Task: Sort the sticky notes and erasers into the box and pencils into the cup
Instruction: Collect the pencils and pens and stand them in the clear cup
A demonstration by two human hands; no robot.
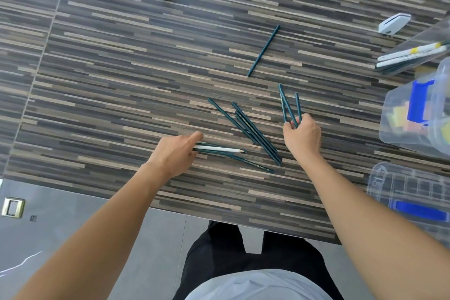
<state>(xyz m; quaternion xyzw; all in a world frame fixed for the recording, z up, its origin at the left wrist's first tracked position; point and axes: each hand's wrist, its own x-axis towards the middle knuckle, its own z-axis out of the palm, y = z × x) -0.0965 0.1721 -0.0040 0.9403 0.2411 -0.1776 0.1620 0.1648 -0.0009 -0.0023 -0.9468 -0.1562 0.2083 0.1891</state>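
Green pencils (255, 133) lie loose mid-desk (121, 56), one farther off; the cup (414, 51) lies far right. Right hand (302, 136) pinches three by their ends, left hand (175, 153) closes on a few, one white. Light, stiff, prone to roll, so grip them bunched near the middle.

The clear box (418, 114) at three o'clock runs off the right edge, so only part of it shows. The bright bits inside it look fuzzy through the plastic, and I cannot tell what each one is. The clear cup (414, 48) at two o'clock is cut off too. The lid (409, 192) at four o'clock also runs off the edge. The left hand (174, 153) hides the ends of its pencils (219, 150). The right hand (302, 135) hides the lower ends of its dark pencils (288, 107).
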